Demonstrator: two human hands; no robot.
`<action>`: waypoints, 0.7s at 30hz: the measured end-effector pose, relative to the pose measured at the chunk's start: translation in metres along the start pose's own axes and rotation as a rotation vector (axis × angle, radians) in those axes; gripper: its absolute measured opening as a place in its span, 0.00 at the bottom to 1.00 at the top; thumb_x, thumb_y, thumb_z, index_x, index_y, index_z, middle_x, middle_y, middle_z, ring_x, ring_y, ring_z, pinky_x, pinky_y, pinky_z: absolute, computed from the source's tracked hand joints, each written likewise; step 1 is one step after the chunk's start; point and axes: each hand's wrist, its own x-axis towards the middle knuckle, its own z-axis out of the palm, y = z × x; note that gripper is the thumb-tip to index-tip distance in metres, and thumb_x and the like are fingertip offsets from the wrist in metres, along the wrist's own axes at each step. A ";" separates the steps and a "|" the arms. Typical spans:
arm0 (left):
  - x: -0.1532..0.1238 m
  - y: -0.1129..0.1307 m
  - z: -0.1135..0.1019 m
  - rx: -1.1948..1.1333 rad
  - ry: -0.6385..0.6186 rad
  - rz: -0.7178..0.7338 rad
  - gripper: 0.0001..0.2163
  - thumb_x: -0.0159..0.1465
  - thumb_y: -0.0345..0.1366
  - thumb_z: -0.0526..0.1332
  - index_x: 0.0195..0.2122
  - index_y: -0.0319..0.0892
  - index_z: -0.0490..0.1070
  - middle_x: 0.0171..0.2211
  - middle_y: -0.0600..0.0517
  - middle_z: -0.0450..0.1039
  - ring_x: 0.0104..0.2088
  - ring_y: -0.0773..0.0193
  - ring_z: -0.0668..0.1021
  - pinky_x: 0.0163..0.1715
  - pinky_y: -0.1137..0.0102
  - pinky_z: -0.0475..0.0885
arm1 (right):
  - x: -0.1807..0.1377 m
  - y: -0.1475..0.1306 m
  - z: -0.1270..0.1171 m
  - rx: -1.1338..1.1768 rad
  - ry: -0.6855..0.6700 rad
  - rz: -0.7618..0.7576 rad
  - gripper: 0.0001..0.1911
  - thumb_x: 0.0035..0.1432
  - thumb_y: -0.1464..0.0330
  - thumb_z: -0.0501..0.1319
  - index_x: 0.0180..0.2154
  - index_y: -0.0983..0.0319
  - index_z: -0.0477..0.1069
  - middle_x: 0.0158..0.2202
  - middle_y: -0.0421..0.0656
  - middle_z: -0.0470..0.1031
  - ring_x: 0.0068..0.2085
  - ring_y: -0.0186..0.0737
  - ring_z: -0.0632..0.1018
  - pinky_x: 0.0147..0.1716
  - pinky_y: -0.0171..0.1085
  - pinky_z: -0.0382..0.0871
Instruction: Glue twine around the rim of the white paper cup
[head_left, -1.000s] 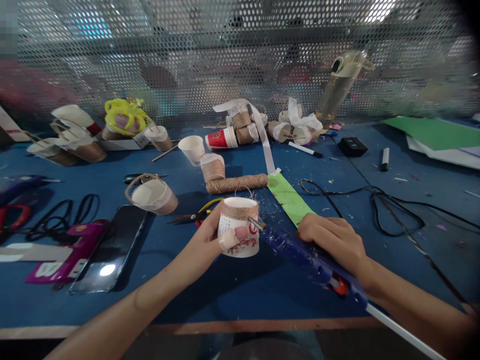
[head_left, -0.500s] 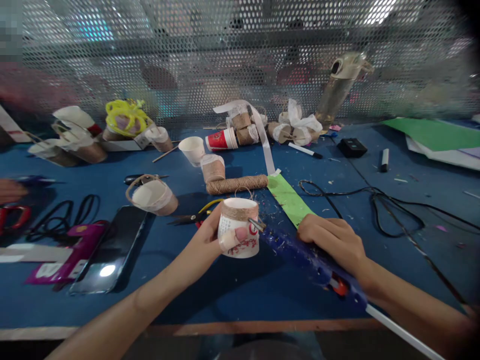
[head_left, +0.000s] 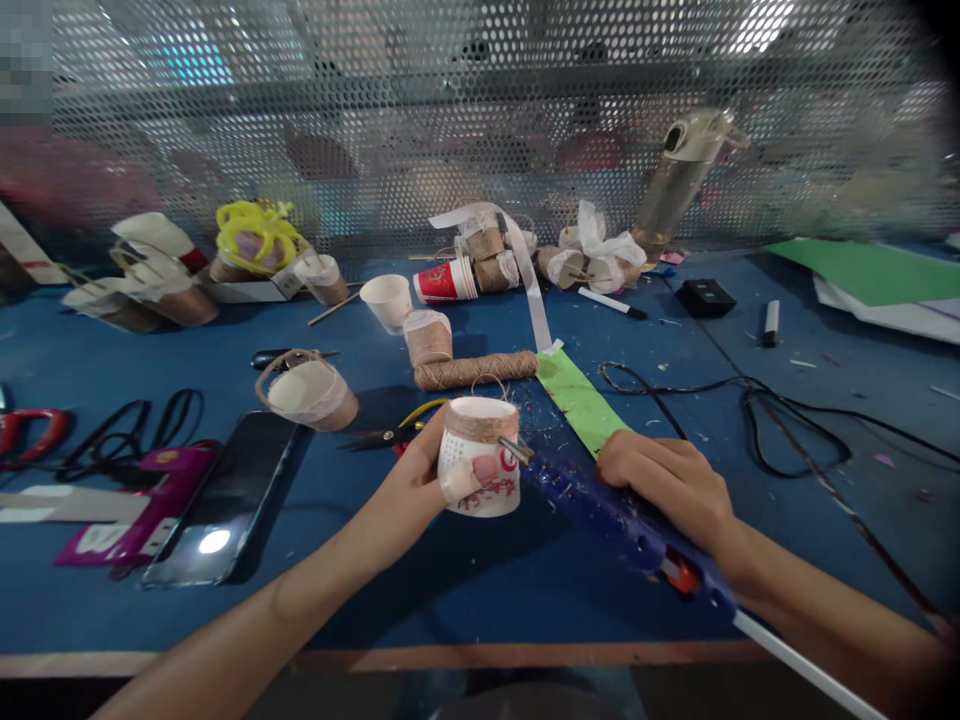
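Note:
In the head view my left hand (head_left: 427, 465) is closed round a white paper cup (head_left: 484, 505) with red blossom print, its thumb across the front. Brown twine (head_left: 480, 423) is wound about the cup's upper part, and a thin loop stands above the rim. My right hand (head_left: 667, 485) grips a blue hot glue gun (head_left: 615, 520); a white glue stick (head_left: 802, 665) sticks out of its back end. The gun's metal nozzle (head_left: 517, 448) meets the cup's right side, just at the twine's lower edge. Behind the cup lie scissors (head_left: 386, 438), partly hidden by my left hand.
A twine roll (head_left: 476, 370) and a green strip (head_left: 577, 400) lie beyond the cup. On the left are a handled cup (head_left: 311, 392), a phone (head_left: 225, 500) and red-handled scissors (head_left: 34, 435). A black cord (head_left: 780, 460) runs along the right. A bottle (head_left: 679, 185) stands at the back.
The other person's hand and the blue tool at the far left have gone out of view. The cup and glue gun keep nearly the same position; the whole view has shifted slightly.

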 end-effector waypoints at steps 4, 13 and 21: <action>0.000 -0.001 0.000 -0.011 0.005 -0.005 0.17 0.59 0.40 0.66 0.50 0.49 0.71 0.46 0.51 0.78 0.47 0.54 0.77 0.43 0.69 0.72 | 0.000 0.000 0.000 0.010 -0.003 0.001 0.04 0.57 0.67 0.54 0.33 0.60 0.58 0.28 0.43 0.63 0.28 0.37 0.67 0.25 0.35 0.58; 0.000 0.001 0.001 -0.041 -0.008 0.009 0.14 0.59 0.39 0.66 0.47 0.51 0.73 0.43 0.55 0.77 0.43 0.61 0.76 0.41 0.73 0.71 | 0.000 -0.001 0.001 0.026 -0.007 0.012 0.05 0.56 0.68 0.54 0.33 0.61 0.57 0.28 0.43 0.62 0.28 0.36 0.65 0.25 0.35 0.57; 0.000 0.002 0.002 -0.013 -0.025 0.011 0.15 0.61 0.40 0.66 0.49 0.51 0.72 0.45 0.55 0.76 0.45 0.62 0.75 0.42 0.74 0.70 | -0.002 -0.001 0.001 0.024 -0.008 0.003 0.05 0.56 0.68 0.55 0.34 0.62 0.58 0.29 0.44 0.62 0.28 0.36 0.66 0.26 0.35 0.57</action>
